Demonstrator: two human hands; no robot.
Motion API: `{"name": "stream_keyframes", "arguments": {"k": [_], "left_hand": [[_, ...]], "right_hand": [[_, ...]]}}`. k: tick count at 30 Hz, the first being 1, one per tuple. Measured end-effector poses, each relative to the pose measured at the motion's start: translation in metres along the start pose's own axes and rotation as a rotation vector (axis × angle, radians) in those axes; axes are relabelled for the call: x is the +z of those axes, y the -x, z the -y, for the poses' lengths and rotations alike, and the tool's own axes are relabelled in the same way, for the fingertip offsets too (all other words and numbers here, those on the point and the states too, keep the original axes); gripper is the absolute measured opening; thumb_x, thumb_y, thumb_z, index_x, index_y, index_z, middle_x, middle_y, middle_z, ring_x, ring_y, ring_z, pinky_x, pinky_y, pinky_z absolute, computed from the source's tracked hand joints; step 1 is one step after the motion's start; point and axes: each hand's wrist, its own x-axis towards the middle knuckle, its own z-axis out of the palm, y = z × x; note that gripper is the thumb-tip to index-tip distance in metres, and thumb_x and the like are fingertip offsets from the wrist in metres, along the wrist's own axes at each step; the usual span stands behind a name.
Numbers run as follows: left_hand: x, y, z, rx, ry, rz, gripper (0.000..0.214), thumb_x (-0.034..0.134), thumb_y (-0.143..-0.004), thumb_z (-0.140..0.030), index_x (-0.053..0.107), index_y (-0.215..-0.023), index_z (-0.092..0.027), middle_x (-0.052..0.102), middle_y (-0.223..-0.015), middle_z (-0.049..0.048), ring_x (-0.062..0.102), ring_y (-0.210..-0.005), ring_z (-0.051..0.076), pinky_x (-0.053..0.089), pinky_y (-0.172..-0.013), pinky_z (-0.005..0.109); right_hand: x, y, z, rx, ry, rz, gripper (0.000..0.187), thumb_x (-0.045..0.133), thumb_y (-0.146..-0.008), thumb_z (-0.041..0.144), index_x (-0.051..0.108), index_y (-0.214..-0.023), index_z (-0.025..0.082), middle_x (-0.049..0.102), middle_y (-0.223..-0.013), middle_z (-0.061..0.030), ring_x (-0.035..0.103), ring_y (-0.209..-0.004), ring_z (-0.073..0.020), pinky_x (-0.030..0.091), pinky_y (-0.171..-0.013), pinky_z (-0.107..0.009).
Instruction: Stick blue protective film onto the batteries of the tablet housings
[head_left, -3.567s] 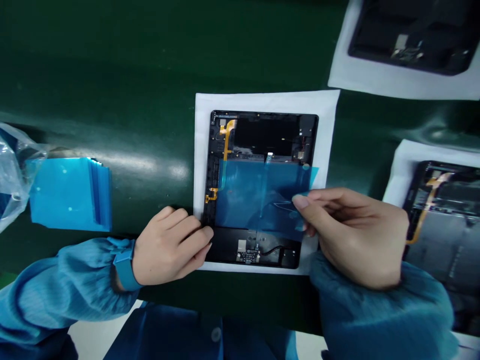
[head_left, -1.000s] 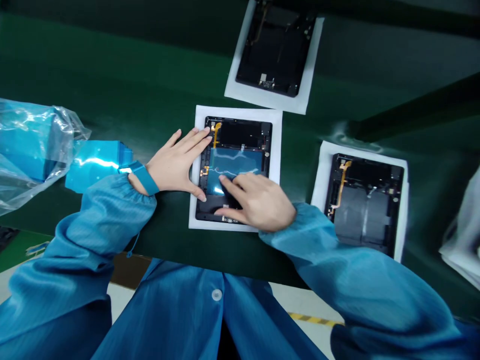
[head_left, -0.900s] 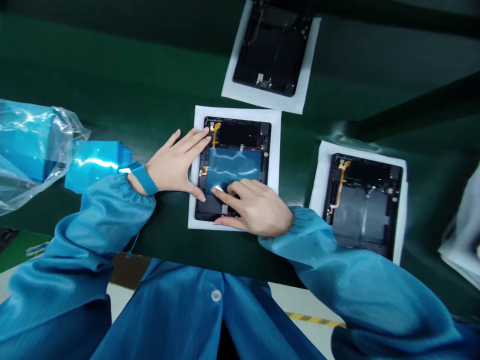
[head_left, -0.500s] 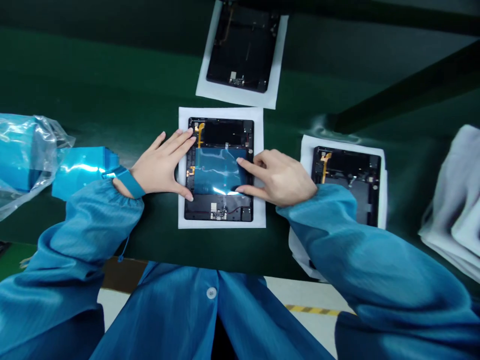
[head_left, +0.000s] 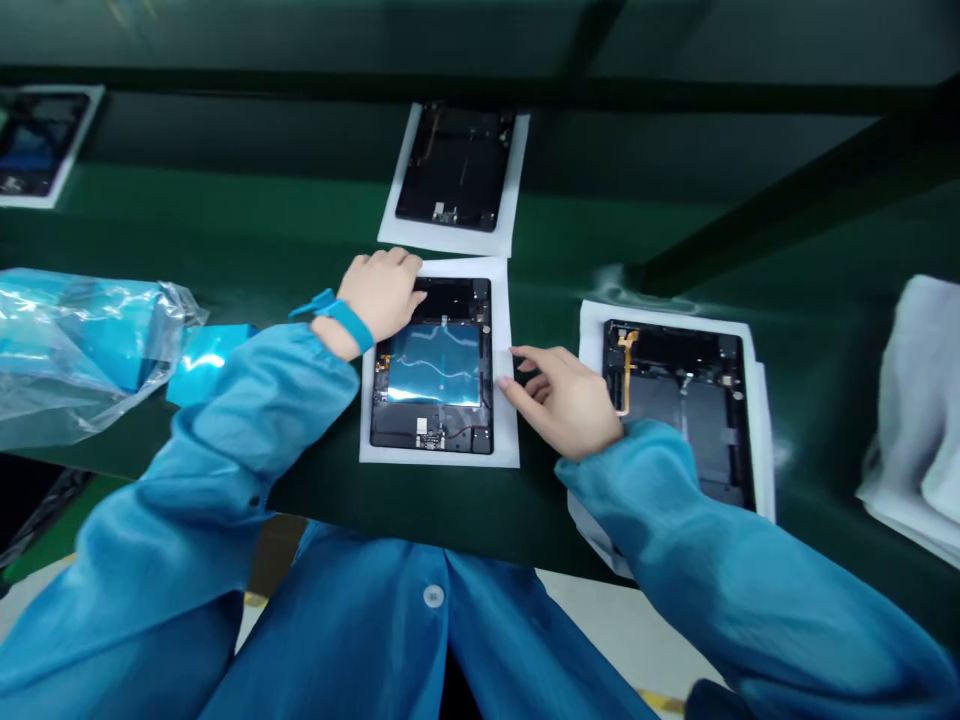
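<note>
On a white foam sheet [head_left: 504, 420] lies an opened black tablet housing [head_left: 390, 428]. A shiny blue film [head_left: 431, 372] covers the battery area in its middle. My left hand [head_left: 382, 292] rests over the upper left corner of the housing and sheet, fingers bent, thumb apart from them; the fingertips are partly hidden. My right hand [head_left: 564, 395] is beside the sheet's right edge, thumb and forefinger apart, with nothing between them. The thumb tip reaches the sheet's edge; whether it touches is unclear.
Another opened tablet [head_left: 454, 170] on foam lies behind, one more [head_left: 682, 400] to the right, and a third [head_left: 34, 140] at far left. Blue film pieces [head_left: 206, 360] and a clear plastic bag [head_left: 97, 350] lie left. White foam sheets [head_left: 919, 420] are stacked right.
My left hand has moved from the housing's left edge up to its top left corner, fingers now bent. My right hand has drawn back off the blue film to the right. The view has shifted.
</note>
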Motion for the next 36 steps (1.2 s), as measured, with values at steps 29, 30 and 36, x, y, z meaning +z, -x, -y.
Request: {"name": "stream_keyframes", "arguments": {"k": [29, 30, 36], "left_hand": [[-0.028, -0.048, 0.078, -0.518, 0.324, -0.505, 0.029, 0.039, -0.104, -0.034, 0.049, -0.125, -0.017, 0.060, -0.125, 0.0153, 0.062, -0.109, 0.020, 0.050, -0.096, 0.034], [-0.021, -0.056, 0.081, -0.576, 0.316, -0.465, 0.027, 0.042, -0.103, -0.032, 0.051, -0.122, -0.015, 0.062, -0.121, 0.0162, 0.062, -0.110, 0.022, 0.049, -0.098, 0.037], [0.017, -0.104, 0.079, -0.769, 0.224, -0.361, 0.034, 0.055, -0.098, -0.033, 0.057, -0.121, -0.008, 0.057, -0.132, 0.0275, 0.053, -0.128, 0.040, 0.043, -0.103, 0.058]], "right_hand": [[-0.030, -0.135, -0.011, 0.309, -0.198, -0.134, 0.029, 0.055, -0.091, 0.040, 0.065, -0.075, 0.018, 0.067, -0.073, -0.0059, 0.061, -0.076, -0.0210, 0.043, -0.068, -0.031], [-0.041, -0.156, -0.021, 0.360, -0.165, -0.180, 0.027, 0.055, -0.091, 0.037, 0.066, -0.076, 0.017, 0.068, -0.078, -0.0080, 0.062, -0.080, -0.0223, 0.044, -0.072, -0.032], [-0.077, -0.238, -0.073, 0.645, -0.033, -0.279, 0.024, 0.052, -0.095, 0.023, 0.071, -0.092, 0.008, 0.070, -0.106, -0.0168, 0.064, -0.105, -0.0240, 0.045, -0.090, -0.037]]}}
